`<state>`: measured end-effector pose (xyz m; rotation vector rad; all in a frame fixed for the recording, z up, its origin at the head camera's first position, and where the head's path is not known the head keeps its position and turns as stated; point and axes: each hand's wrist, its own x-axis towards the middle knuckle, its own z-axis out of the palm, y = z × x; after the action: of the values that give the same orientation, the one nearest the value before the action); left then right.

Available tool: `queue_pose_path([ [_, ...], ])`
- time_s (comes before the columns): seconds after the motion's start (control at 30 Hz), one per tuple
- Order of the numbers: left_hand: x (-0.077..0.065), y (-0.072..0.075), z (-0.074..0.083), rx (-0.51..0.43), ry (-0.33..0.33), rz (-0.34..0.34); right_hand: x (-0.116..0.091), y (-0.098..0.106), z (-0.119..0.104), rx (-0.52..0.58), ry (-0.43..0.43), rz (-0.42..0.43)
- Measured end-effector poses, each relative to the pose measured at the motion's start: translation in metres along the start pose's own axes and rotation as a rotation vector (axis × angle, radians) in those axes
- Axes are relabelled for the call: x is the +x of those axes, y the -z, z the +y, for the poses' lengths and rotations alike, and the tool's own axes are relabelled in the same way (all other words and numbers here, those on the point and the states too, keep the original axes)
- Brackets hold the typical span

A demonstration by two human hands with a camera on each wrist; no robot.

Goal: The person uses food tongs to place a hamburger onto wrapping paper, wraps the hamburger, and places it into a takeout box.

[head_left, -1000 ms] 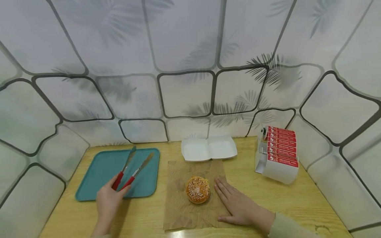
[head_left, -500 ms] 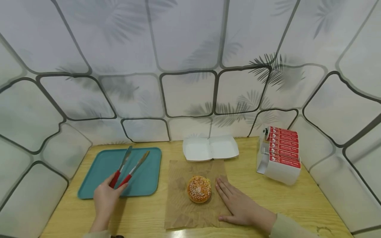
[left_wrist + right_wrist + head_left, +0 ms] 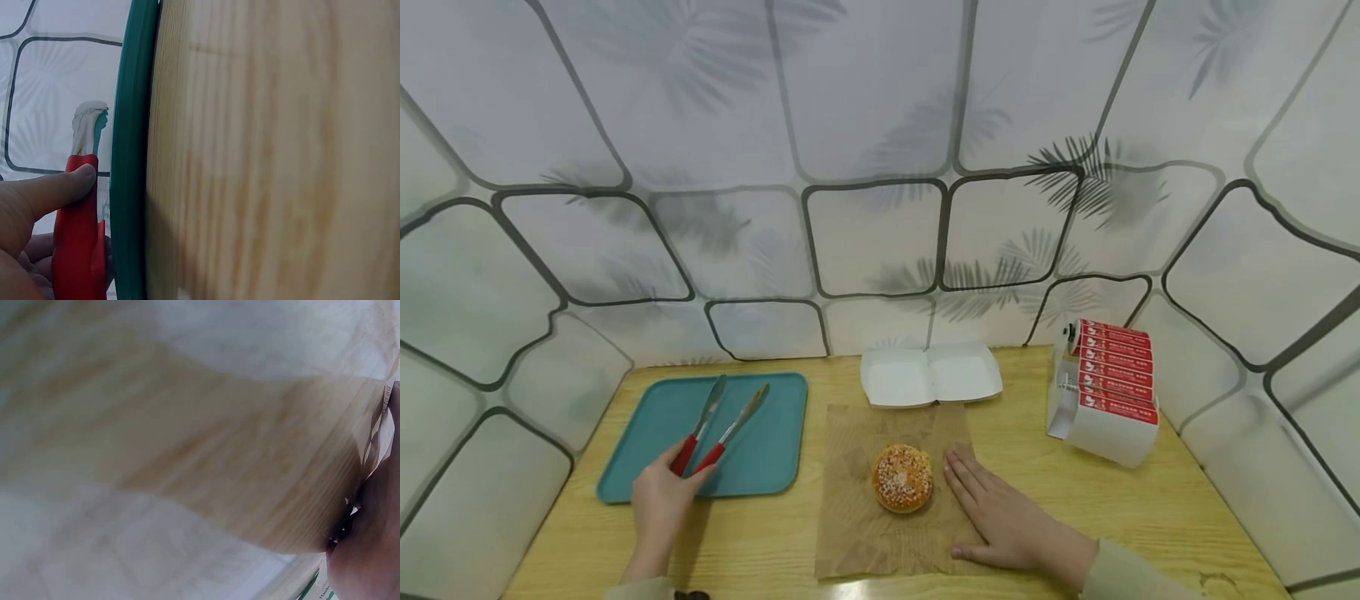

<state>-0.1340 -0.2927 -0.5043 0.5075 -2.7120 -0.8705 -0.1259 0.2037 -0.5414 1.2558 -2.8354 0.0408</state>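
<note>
My left hand (image 3: pixel 662 498) grips red-handled tongs (image 3: pixel 684 455) at the tray's near edge, thumb on one red grip in the left wrist view. The metal arms of the tongs spread apart over the teal tray (image 3: pixel 651 421). My right hand (image 3: pixel 1000 518) lies flat, fingers straight, on the right edge of a brown paper sheet (image 3: pixel 857 533). On that sheet, left of my right fingertips, sits a round seeded bun (image 3: pixel 902 478). In the right wrist view only a blurred part of the hand (image 3: pixel 369 544) shows at the right edge.
Behind the paper lies an unfolded white food box (image 3: pixel 931 375). At the right stands a white holder with several red-and-white labelled packages (image 3: pixel 1115 367). A patterned wall (image 3: pixel 880 242) closes off the back and both sides of the wooden table (image 3: pixel 1052 475).
My left hand and the tongs have drawn slightly left and back towards me; the tong tips now sit lower over the tray. The right hand and bun stay put.
</note>
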Motion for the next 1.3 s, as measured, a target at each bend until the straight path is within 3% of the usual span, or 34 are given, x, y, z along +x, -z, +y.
queue_pose_path([
  [0.4,0.0058,0.0005,-0.0015,0.053,0.014,-0.087,-0.0001,-0.0013,0.0013,-0.022,0.013,0.011],
  [0.8,0.0065,0.0008,-0.0010,0.050,0.036,-0.103,-0.0003,-0.0025,0.0010,-0.014,0.008,-0.002],
  [1.3,0.0029,-0.0009,0.0003,-0.022,0.046,-0.013,0.0004,-0.0003,0.0003,-0.017,0.010,0.013],
])
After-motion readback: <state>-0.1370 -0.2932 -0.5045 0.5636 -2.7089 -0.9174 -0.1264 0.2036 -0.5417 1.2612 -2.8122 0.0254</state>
